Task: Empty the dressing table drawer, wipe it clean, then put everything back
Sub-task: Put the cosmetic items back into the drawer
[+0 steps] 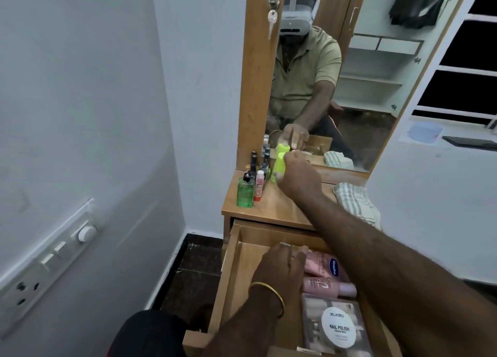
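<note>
Gripping a neon-yellow bottle (279, 165), the right hand (298, 176) stands it at the back of the desk (271, 206), near the mirror (336, 87), apparently so that emptied items line up out of the way. The left hand (282, 268) reaches into the open drawer (234, 251) with fingers curled over something pale; whether that grip has closed on it I cannot tell. Most of the drawer's left half shows bare wood, while the right half holds a nail polish box (336, 327), a pink bottle (330, 288) and a pink Vaseline tube (326, 266), so emptying seems partly done. A striped cloth (355, 203) lies on the desk's right side, likely kept for wiping. On the left side stand a green bottle (245, 191) and small dark bottles (252, 163), grouped close together.
</note>
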Tool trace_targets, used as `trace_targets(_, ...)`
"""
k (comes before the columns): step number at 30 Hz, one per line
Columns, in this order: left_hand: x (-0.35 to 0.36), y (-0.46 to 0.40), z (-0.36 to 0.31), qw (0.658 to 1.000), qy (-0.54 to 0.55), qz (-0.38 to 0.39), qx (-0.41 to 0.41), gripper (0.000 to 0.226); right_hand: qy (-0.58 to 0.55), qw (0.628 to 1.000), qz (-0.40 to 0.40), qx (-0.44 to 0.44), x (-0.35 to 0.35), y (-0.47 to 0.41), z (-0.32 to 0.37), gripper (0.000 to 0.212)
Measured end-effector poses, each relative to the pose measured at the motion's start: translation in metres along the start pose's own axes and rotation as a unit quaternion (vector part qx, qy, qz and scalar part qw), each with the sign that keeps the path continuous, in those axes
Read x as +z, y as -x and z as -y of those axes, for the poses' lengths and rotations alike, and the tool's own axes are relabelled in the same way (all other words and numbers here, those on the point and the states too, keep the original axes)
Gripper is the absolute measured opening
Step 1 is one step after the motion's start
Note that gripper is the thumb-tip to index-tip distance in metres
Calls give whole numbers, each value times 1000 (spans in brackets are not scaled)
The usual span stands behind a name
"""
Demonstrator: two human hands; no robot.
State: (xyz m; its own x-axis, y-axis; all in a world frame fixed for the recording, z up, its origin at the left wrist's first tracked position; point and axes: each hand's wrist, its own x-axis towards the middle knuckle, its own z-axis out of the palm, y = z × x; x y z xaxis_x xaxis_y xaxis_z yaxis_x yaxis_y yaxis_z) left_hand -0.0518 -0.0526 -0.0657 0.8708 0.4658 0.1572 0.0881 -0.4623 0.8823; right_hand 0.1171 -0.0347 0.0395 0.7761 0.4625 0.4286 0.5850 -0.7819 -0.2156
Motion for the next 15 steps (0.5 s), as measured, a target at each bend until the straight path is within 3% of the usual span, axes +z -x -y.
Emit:
trace_targets(4, 2, -1, 3, 1000, 5, -1, 0, 53, -101, 992, -46, 57, 3, 1, -2, 30)
trace_targets(9, 1, -5, 6, 999, 29, -32, 4, 32, -270, 956, -80, 86, -4, 14, -9, 39)
trace_targets(12, -5, -12, 3, 987, 108, -105, -54, 34, -373, 916, -123, 78, -27, 43, -14, 36)
trace_targets(15, -13, -15, -2, 956, 194, -177, -132, 43, -413, 904, -81, 70, -47, 86, -28, 27)
